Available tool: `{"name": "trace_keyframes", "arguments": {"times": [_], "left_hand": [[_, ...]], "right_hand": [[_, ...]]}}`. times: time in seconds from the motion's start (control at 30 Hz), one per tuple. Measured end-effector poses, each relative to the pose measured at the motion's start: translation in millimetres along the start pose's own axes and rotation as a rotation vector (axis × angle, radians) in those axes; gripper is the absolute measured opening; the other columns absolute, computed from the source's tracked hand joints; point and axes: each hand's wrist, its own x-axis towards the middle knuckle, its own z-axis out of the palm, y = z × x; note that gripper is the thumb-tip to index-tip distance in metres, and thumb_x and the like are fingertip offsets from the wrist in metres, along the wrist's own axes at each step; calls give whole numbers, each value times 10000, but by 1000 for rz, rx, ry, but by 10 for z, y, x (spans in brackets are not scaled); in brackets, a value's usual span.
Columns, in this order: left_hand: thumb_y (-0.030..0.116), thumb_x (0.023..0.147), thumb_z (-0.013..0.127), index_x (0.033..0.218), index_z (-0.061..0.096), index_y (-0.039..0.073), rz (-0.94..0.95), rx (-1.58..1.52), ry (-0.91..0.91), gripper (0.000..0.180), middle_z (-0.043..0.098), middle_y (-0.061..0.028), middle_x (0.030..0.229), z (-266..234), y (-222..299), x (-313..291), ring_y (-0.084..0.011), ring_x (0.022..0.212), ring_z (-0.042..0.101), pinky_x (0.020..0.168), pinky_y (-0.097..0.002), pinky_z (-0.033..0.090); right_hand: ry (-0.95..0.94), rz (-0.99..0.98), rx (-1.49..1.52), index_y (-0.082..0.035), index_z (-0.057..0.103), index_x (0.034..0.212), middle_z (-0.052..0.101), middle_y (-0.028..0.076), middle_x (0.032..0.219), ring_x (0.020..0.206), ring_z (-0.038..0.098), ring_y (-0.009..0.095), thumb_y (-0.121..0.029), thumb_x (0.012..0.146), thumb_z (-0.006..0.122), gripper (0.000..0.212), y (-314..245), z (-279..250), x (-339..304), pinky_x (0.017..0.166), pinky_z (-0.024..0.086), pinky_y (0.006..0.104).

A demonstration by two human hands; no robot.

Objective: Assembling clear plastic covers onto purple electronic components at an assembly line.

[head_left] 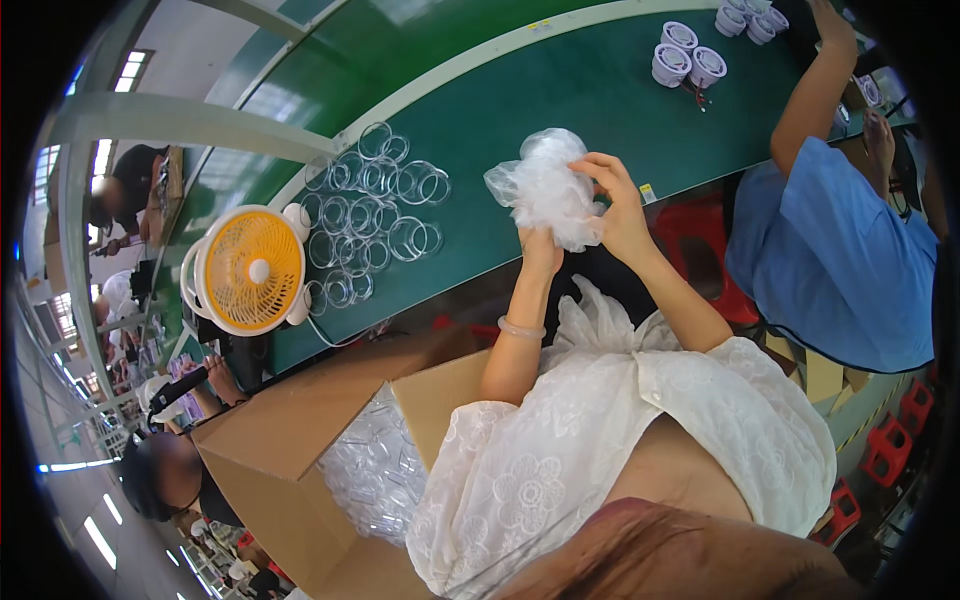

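A crumpled bundle of thin, translucent white plastic film (550,185) is held up over the green worktable (480,110). My left hand (541,248) grips it from below, its fingers mostly hidden by the folds. From the right, my right hand (618,205) closes on the bundle with bent fingers and thumb. Whether anything is wrapped inside cannot be seen. To the left on the table stand several clear round plastic cups (375,175), grouped close together with their rims showing.
A yellow and white fan (255,270) stands at the table's left end. An open cardboard box (290,430) beside me holds many clear plastic pieces (375,465). White round parts with wires (690,62) sit at the far right, near a co-worker in blue (840,250). Red stools (700,240) are behind.
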Motion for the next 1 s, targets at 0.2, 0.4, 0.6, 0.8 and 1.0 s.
{"name": "trace_keyframes", "arguments": {"times": [0.2,0.4,0.6,0.8,1.0], "left_hand": [[97,732,498,1179,317,-9,25,-126,5,494,434,-110,1140,41,-48,10,-221,1010,481,839,-334,418],[21,703,529,1038,454,-21,156,248,93,346,528,-90,990,-58,17,155,-187,892,531,768,-286,428],[11,675,532,905,537,-15,340,710,224,231,570,-106,834,93,-4,219,-215,788,556,706,-290,423],[111,689,544,883,545,19,474,1265,138,214,554,-108,852,3,-72,214,-268,716,569,611,-352,458],[150,745,493,1019,483,15,-35,83,107,306,538,-92,958,-88,-103,154,-257,805,559,697,-356,464]], "right_hand": [[7,112,431,-13,526,871,506,33,908,816,498,117,14,647,588,234,173,31,-43,686,416,240],[-250,346,673,-54,474,848,451,-50,744,666,420,21,-61,768,572,127,287,-191,41,596,344,160],[-66,337,649,-42,456,876,396,-67,715,634,355,10,-153,830,496,126,211,63,-73,560,304,142],[-150,-95,159,-44,541,830,566,51,785,659,520,116,-124,732,580,132,234,146,-312,570,370,200],[-627,-435,-163,-99,498,998,484,89,779,704,453,251,-198,623,650,417,-85,-122,-136,636,366,313]]}}
